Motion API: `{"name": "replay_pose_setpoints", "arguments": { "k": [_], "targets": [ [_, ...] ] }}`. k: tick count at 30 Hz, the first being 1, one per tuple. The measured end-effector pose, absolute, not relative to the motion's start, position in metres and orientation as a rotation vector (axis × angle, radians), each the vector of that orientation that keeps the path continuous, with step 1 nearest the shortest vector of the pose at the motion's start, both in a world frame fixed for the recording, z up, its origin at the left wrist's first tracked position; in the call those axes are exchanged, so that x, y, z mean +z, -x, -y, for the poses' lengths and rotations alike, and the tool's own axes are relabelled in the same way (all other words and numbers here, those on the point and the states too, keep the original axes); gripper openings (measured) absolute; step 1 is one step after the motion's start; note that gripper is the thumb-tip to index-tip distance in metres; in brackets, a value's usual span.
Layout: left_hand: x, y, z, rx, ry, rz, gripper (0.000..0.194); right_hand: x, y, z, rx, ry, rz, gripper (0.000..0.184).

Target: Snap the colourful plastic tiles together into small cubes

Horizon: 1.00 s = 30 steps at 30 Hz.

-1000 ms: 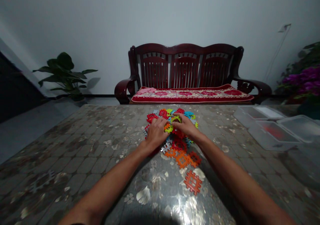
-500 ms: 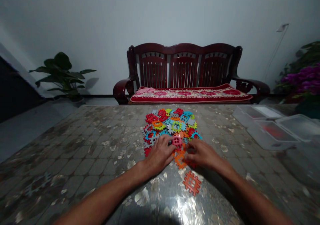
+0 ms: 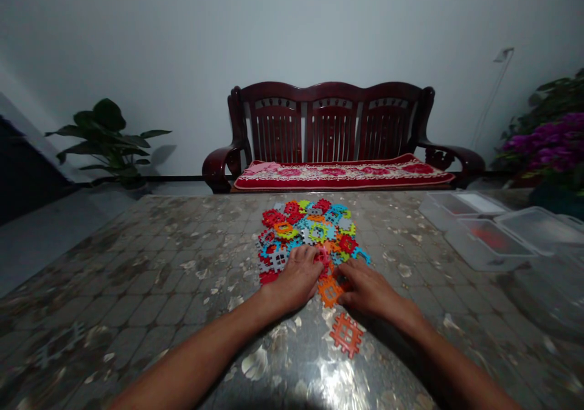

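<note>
A grey piece point(image 3: 61, 344) lay toward the tabletop's left edge, well apart from the colourful pile point(image 3: 286, 230), which spread near the middle of the far edge. The left hand point(image 3: 298, 271) bent its fingers over the pile's near side, by a pink piece point(image 3: 323, 256); whether they gripped it could not be told. An orange piece point(image 3: 330, 291) lay beside the right hand point(image 3: 365, 285), fingers curled, grip unclear. Clear boxes point(image 3: 490, 249) stood toward the right

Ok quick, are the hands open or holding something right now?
Left hand: fingers curled at a pink piece; can't tell if it's gripped.
Right hand: fingers bent beside an orange piece; can't tell if it's holding one.
</note>
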<state>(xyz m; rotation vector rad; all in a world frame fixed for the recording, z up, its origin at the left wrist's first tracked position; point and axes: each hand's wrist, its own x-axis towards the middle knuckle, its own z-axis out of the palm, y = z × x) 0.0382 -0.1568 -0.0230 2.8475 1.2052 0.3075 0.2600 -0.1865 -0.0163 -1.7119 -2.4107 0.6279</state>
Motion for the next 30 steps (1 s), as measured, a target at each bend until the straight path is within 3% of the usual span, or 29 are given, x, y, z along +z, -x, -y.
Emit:
{"name": "replay_pose_setpoints", "arguments": {
  "k": [8,13,20,24,28,30],
  "targets": [
    [-0.020,-0.043,0.138,0.230,-2.990,-1.041,0.014,-0.019,-0.280,0.185,0.503,1.673,2.476,0.033],
    [-0.022,-0.042,0.136,0.396,-2.985,-0.946,0.017,-0.023,-0.297,0.175,0.533,1.669,2.305,0.048],
    [-0.004,-0.038,0.132,0.804,-2.651,-1.054,0.009,-0.024,-0.316,0.141,0.592,1.730,2.029,0.052],
    [0.013,-0.029,0.119,0.984,-2.593,-1.249,0.007,-0.034,-0.310,0.132,0.429,1.695,2.009,0.056],
    [0.013,-0.012,0.093,0.982,-2.683,-1.443,0.005,-0.044,-0.299,0.132,0.248,1.761,2.052,0.078],
    [0.006,-0.005,0.079,0.985,-2.704,-1.488,0.005,-0.047,-0.295,0.133,0.236,1.821,2.073,0.079]
  ]
}}
